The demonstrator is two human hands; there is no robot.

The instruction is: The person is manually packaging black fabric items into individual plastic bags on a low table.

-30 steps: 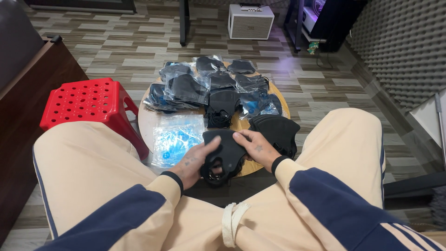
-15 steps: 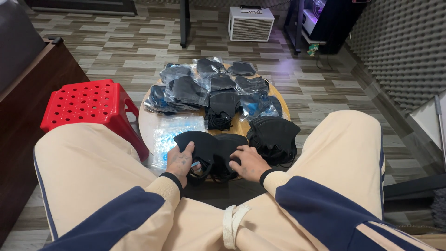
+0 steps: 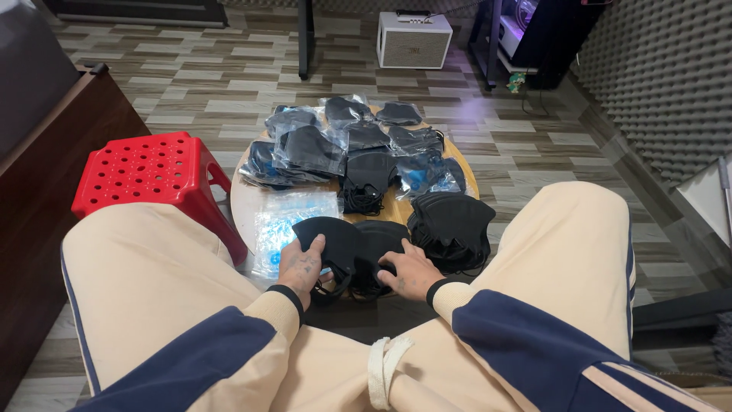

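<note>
On the near edge of a small round wooden table (image 3: pixel 467 177) lies a spread-out black face mask (image 3: pixel 352 244). My left hand (image 3: pixel 301 265) grips its left half, fingers over the fabric and an ear loop under the thumb. My right hand (image 3: pixel 406 272) presses on its right half. Just right of it sits a stack of black masks (image 3: pixel 451 225). Left of it lies a clear plastic bag with blue print (image 3: pixel 288 221). Farther back lie several masks sealed in clear bags (image 3: pixel 347 137) and a folded pile of black masks (image 3: pixel 366 179).
A red plastic stool (image 3: pixel 149 174) stands left of the table, beside a dark wooden cabinet (image 3: pixel 46 183). My knees in beige trousers flank the table. A white speaker box (image 3: pixel 414 40) stands on the floor at the back; grey foam panels (image 3: pixel 663 76) line the right wall.
The mask was bunched between both hands a second ago. Now it lies opened out flat on the table edge, with my hands moved apart onto its two halves.
</note>
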